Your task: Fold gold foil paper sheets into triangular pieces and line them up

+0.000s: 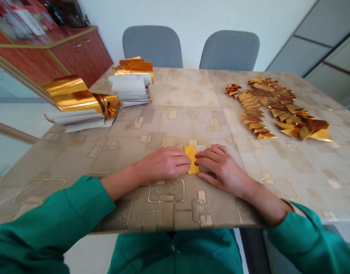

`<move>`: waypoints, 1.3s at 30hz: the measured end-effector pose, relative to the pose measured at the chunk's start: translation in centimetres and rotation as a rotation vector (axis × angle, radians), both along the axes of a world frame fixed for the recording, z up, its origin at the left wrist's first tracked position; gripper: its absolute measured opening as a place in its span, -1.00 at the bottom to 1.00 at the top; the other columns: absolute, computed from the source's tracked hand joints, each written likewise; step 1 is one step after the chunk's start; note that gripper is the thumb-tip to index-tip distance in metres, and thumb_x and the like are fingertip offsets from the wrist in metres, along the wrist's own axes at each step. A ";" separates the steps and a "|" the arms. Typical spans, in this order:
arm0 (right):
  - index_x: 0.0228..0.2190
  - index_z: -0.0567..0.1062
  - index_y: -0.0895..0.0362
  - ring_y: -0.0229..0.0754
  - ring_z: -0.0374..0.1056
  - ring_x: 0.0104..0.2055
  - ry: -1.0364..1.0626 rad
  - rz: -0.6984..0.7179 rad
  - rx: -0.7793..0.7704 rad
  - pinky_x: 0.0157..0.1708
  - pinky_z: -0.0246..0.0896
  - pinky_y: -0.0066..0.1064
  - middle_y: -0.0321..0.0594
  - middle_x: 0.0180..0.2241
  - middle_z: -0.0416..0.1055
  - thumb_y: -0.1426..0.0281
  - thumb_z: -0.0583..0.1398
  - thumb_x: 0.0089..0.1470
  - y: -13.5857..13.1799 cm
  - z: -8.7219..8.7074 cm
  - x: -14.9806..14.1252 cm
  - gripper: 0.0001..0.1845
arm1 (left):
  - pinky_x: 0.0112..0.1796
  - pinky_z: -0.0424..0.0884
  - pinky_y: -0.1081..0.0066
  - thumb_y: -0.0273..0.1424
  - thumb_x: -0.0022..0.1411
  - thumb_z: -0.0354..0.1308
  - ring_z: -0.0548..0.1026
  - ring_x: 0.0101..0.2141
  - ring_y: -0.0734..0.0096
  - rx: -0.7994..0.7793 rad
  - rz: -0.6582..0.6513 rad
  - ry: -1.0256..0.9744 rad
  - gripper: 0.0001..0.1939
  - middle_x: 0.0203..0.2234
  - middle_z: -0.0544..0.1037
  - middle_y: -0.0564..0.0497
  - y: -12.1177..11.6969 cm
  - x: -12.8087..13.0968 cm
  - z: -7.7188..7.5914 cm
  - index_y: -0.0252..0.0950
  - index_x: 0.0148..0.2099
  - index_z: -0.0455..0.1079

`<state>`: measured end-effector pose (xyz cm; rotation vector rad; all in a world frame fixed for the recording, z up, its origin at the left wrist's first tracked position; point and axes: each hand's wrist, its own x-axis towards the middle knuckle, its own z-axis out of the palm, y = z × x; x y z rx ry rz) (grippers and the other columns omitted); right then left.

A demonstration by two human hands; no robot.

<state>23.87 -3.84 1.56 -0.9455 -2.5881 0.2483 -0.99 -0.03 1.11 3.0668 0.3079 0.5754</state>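
no readable text, labels, brands, numbers or signs. the red and white items [29,21] on the cabinet [80,57], left of the table [186,85] and past its far corner, are too blurred to tell if they carry print.
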 end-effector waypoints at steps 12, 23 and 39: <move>-0.35 0.54 0.13 -0.15 0.38 -0.16 -0.041 0.011 0.161 -0.09 0.18 -0.26 -0.16 -0.26 0.56 0.39 0.10 0.31 0.0 -0.1 -0.4 -0.75 | 0.03 0.45 0.31 -0.31 0.47 -0.01 0.56 -0.06 0.34 -0.031 0.009 0.083 -0.72 -0.05 0.60 -0.04 0.5 -0.3 0.0 -0.25 -0.03 0.51; -0.34 0.51 0.13 -0.11 0.31 -0.15 -0.040 -0.020 0.057 -0.06 0.11 -0.21 -0.16 -0.26 0.50 0.21 0.17 0.25 -0.7 0.3 -0.3 -0.74 | -0.11 0.41 0.36 -0.45 0.45 -0.03 0.51 -0.19 0.35 -0.065 0.102 0.002 -0.74 -0.21 0.60 -0.03 0.2 0.5 -0.6 -0.31 -0.20 0.48; -0.46 0.42 0.12 -0.15 0.22 -0.24 0.094 -0.226 -0.082 -0.13 -0.02 -0.26 -0.26 -0.39 0.38 0.36 0.21 0.20 -1.0 -1.1 -1.1 -0.81 | -0.13 0.30 0.29 -0.37 0.39 0.04 0.36 -0.18 0.27 -0.359 0.401 -0.038 -0.85 -0.22 0.43 -0.05 -0.4 2.4 -0.7 -0.30 -0.26 0.34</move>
